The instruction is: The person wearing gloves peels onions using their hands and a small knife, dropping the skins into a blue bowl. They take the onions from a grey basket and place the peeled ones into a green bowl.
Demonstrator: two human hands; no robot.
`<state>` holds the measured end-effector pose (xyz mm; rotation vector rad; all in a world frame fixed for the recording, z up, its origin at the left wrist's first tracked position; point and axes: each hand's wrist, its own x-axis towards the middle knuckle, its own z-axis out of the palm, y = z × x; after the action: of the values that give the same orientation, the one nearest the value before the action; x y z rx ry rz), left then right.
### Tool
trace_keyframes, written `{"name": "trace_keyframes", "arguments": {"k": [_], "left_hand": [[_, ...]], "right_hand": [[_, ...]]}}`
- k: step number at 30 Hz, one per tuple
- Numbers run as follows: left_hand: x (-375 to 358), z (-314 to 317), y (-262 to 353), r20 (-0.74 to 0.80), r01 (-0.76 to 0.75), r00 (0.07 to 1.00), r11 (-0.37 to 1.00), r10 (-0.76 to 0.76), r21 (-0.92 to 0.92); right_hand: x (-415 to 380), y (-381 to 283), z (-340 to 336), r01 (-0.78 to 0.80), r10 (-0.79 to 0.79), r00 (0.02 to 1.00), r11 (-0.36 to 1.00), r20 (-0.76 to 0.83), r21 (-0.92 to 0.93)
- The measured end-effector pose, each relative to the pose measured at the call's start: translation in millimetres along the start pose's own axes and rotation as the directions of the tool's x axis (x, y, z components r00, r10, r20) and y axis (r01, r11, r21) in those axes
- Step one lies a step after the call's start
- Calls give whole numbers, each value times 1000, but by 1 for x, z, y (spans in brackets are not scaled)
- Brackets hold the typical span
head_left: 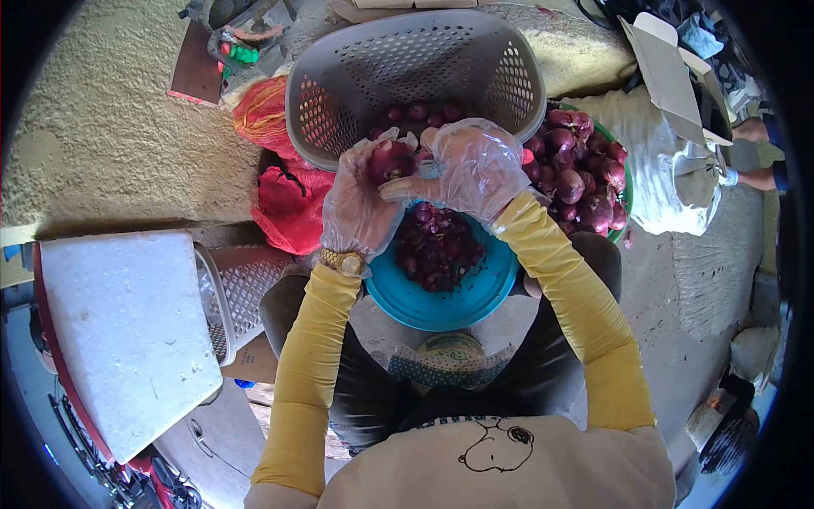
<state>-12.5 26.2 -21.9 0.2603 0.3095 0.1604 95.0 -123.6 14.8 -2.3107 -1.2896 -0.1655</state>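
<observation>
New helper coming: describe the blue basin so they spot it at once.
Find the big grey perforated basket. Just this side of it, between the seated person's knees, is a round basin. Its blue colour sets it apart from the green-rimmed container of red onions to its right.

Behind the basin (441,316) stands a basket (407,59); onions (570,187) lie in a tub (629,191) right, a board (127,331) left.
</observation>
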Motion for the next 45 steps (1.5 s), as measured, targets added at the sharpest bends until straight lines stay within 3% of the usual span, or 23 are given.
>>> {"name": "trace_keyframes", "arguments": {"k": [13,16,18,22,27,30,34,37,40,42,45], "left_hand": [[2,-11,-2,-40,-17,999,1000,17,-11],[3,-7,-3,-68,50,996,994,-57,-96],[5,-8,-5,82,-14,996,992,25,-127],[6,-10,-4,110,37,994,986,-19,-164],[6,-16,-3,91,-119,988,989,127,-87],[3,-16,-5,104,-133,985,988,141,-78],[6,-22,-5,106,-101,988,992,109,-78],[6,-15,-4,130,-97,986,992,108,-86],[4,-1,-1,55,-129,990,992,128,10],[5,-2,9,209,-6,978,997,-10,73],[5,-3,10,192,-1,981,998,-10,57]], "right_hand": [[-1,1,6,26,-26,1000,999,-8,-24],[-1,0,5,20,-20,1000,1000,4,-23],[0,1,6,-12,12,998,1000,65,-1],[-1,-2,6,-5,3,998,999,59,37],[-3,-3,14,-21,26,998,996,-55,82],[-3,-2,14,-5,11,997,997,-74,78],[-2,-5,10,-40,42,999,993,-12,110],[-2,1,7,-25,27,998,999,-57,48],[0,1,2,-36,37,999,999,16,-25],[0,3,7,-10,12,1000,999,25,-49],[0,1,8,-8,10,999,999,40,-33]]}}
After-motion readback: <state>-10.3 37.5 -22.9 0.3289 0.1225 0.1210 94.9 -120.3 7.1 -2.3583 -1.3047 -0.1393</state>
